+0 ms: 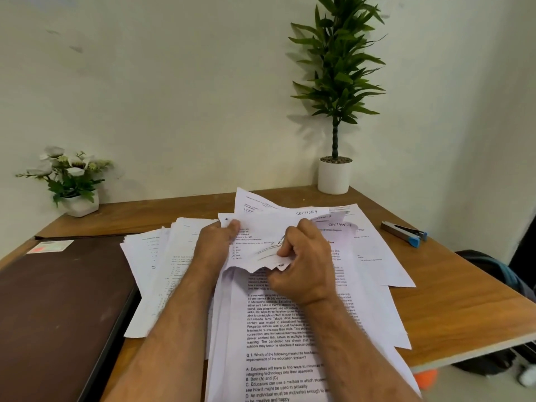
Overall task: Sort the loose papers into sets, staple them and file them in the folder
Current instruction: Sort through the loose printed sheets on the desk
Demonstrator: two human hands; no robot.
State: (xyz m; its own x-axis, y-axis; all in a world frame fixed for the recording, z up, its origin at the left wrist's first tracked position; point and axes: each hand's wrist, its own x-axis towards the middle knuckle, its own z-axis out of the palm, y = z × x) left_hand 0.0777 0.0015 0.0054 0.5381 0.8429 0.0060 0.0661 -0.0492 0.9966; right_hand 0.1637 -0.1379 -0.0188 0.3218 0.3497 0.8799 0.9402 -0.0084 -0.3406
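We sit at a wooden desk (435, 309) with a big dark folder (58, 300) lying closed on our left, waiting for the sets, and the loose papers (290, 329) are spread in a messy heap in the middle so we can look through them. Our left hand (214, 242) pinches the top corner of a bunch of sheets (261, 227) to lift it, and our right hand (301, 262) curls its fingers round the bottom edges to flip through them. The small stapler (404, 233) rests far right, not needed yet, we think.
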